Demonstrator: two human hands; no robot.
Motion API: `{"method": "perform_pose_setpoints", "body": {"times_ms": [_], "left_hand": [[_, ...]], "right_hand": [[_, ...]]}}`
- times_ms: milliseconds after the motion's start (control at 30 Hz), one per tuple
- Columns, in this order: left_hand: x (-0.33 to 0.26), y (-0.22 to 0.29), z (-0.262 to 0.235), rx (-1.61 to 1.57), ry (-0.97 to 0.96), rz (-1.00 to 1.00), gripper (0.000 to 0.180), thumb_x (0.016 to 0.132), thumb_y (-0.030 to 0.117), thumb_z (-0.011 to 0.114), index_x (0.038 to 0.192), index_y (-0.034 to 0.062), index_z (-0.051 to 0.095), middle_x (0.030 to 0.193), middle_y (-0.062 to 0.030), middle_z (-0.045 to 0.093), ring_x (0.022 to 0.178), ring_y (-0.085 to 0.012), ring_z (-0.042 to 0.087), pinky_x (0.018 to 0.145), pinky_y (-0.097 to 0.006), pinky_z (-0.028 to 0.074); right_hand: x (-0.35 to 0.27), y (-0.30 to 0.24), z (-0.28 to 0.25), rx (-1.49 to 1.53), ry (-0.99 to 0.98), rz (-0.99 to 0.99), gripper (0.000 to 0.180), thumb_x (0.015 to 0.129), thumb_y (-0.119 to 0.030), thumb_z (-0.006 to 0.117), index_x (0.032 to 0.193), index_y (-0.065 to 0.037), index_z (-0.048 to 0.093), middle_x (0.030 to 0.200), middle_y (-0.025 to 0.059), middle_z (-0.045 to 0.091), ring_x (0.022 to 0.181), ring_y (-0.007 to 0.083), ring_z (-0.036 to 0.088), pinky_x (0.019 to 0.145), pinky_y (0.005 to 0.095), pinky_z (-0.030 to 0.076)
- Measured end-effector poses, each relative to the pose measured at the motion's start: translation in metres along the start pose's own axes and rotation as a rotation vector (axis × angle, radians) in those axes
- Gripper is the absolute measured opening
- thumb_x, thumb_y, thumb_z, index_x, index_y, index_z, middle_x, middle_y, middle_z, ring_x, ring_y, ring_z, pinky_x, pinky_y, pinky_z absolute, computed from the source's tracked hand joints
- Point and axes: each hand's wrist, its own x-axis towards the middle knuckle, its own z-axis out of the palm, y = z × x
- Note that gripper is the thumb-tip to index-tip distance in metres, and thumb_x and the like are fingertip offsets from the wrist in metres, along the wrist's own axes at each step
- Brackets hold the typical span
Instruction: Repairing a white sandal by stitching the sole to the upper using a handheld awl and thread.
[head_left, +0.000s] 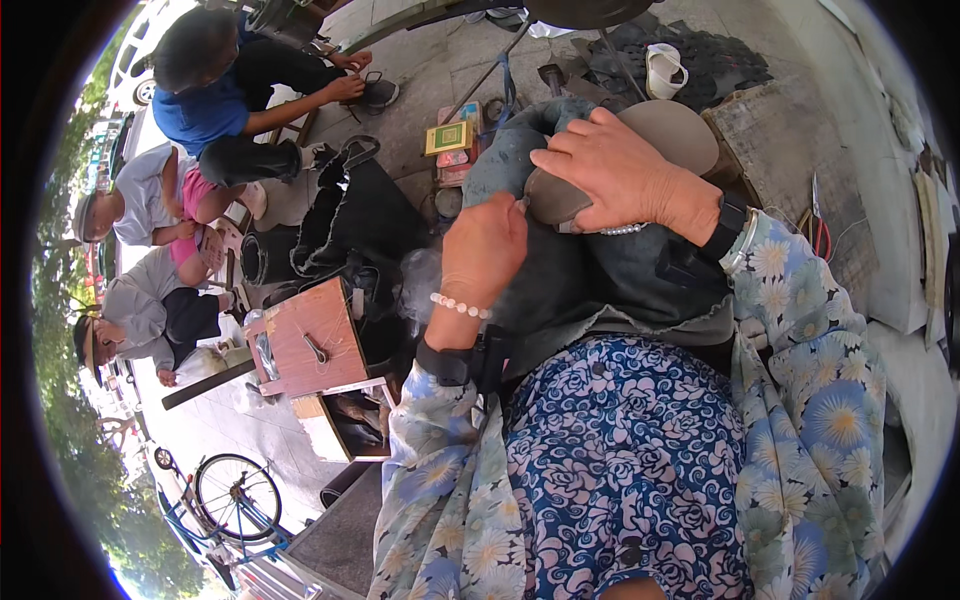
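A taupe shoe (672, 132) lies across my lap with its smooth sole up; its wide rounded end sticks out to the right, and its narrower end points left. My right hand (615, 170) wraps over its middle from above and hides that part. At the edge of the narrow end, my left hand (487, 248) is closed in a pinch. A tiny bit of something shows at its fingertips, too small to name. Beneath the shoe, a worn dark grey-green work cloth (560, 275) covers my knees.
Left of me stands a reddish wooden box (312, 335) with a tool on top and an open drawer (360, 420). Small boxes (452, 145) sit ahead. A white shoe (665, 72) rests on dark material. Scissors (816, 205) lie right. Several people sit left; a bicycle (235, 500) stands behind.
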Motion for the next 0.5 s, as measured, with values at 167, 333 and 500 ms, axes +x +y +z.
{"method": "perform_pose_setpoints", "body": {"times_ms": [167, 333, 500], "left_hand": [[0.019, 0.008, -0.018, 0.012, 0.048, 0.068, 0.02, 0.087, 0.022, 0.052, 0.081, 0.0039, 0.058, 0.07, -0.0215, 0.061, 0.071, -0.0408, 0.061, 0.062, -0.05, 0.048], [0.04, -0.007, -0.007, 0.038, 0.086, 0.087, 0.021, 0.087, 0.022, 0.053, 0.077, 0.0041, 0.056, 0.07, -0.0224, 0.059, 0.071, -0.0438, 0.057, 0.059, -0.051, 0.045], [0.039, -0.013, -0.004, 0.082, 0.043, 0.105, 0.019, 0.087, 0.022, 0.053, 0.079, 0.0054, 0.055, 0.07, -0.0218, 0.06, 0.07, -0.0428, 0.058, 0.059, -0.051, 0.045]], "right_hand": [[-0.001, -0.01, -0.015, -0.027, 0.171, 0.199, 0.073, 0.054, -0.032, 0.075, 0.118, -0.005, 0.055, 0.101, 0.0067, 0.057, 0.094, 0.024, 0.052, 0.082, 0.0362, 0.036], [0.011, -0.009, 0.005, -0.045, 0.231, 0.252, 0.067, 0.056, -0.033, 0.075, 0.114, -0.006, 0.055, 0.099, 0.0066, 0.058, 0.095, 0.0237, 0.054, 0.081, 0.0364, 0.037], [0.011, 0.003, 0.02, 0.038, 0.25, 0.252, 0.067, 0.058, -0.037, 0.074, 0.113, -0.006, 0.055, 0.1, 0.0065, 0.058, 0.097, 0.0239, 0.054, 0.082, 0.0365, 0.038]]}}
